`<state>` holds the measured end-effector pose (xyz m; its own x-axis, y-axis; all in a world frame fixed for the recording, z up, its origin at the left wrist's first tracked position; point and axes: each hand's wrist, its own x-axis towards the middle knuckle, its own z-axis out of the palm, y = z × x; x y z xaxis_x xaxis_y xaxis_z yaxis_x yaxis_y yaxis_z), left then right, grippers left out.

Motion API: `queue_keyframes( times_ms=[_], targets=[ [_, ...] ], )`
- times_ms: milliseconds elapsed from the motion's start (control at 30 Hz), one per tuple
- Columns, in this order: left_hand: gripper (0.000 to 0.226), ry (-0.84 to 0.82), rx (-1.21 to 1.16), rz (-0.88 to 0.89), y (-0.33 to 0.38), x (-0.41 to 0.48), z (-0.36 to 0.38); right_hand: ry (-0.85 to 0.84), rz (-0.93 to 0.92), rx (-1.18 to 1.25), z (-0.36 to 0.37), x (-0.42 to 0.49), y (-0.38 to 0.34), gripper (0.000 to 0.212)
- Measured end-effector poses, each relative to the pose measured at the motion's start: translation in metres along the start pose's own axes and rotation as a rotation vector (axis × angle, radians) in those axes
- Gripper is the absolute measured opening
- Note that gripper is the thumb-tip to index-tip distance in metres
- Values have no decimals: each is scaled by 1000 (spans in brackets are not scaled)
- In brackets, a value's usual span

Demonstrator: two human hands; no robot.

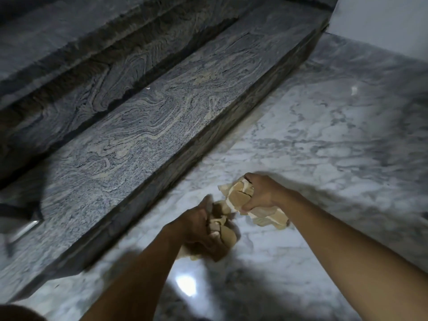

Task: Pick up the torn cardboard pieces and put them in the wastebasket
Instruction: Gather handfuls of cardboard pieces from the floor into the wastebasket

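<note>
We have the cardboard (238,196) gathered in both fists, so the step in hand, as we judge it, is the carry to the wastebasket, which is not in view. To do it well, we squeeze each bundle firmly enough that no loose scrap slips out between the fingers, and we bring the two bundles close together. We also look over the floor (324,135) for strays before moving off. A pale fleck (354,90) farther out may be a glint or a scrap; we cannot tell. At the basket we would let go low over the opening, since torn bits flutter.

Our left hand (199,228) is curled round a wad of brown pieces that poke out at its right side and below. It is blurred, so we cannot make out the finger placement. Our right hand (264,193) clamps a larger, paler crumple, fingers over the top and thumb beneath, with pieces jutting out on either side. Both hands hang above the floor near the step (139,126), forearms reaching forward, and the bundles nearly touch.
</note>
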<state>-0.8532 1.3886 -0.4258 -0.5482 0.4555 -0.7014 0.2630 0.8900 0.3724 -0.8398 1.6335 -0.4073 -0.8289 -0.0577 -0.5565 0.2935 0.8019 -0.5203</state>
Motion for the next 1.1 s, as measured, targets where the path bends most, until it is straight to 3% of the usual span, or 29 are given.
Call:
queue_keyframes(
  times_ms=[100,167,333,500,600,667,767,867,967,1100],
  targets=[
    [128,26,54,82,2,13,6,38,-24,84,23,6,1,96],
    [127,44,28,79,6,14,5,99,45,114,27,8,8,105],
    [66,58,-197,48,23,17,-4,139,363,227,19,3,37,99],
    [24,30,-324,-58,20,29,0,100,407,183,19,-7,44,79],
    [34,68,-327,-82,26,26,-12,60,375,263,11,-18,48,71],
    [32,106,-454,-64,33,30,-25,67,318,436,-1,-30,51,59],
    [60,266,-599,-20,59,48,-54,186,247,765,-32,-58,56,43],
    [42,278,-781,116,125,53,-82,294,234,995,-66,-94,65,48],
    [31,159,-846,306,213,47,-96,446,241,1127,-91,-138,76,54],
    [18,-62,-722,566,322,20,-86,784,274,1276,-106,-224,93,40]
  ],
)
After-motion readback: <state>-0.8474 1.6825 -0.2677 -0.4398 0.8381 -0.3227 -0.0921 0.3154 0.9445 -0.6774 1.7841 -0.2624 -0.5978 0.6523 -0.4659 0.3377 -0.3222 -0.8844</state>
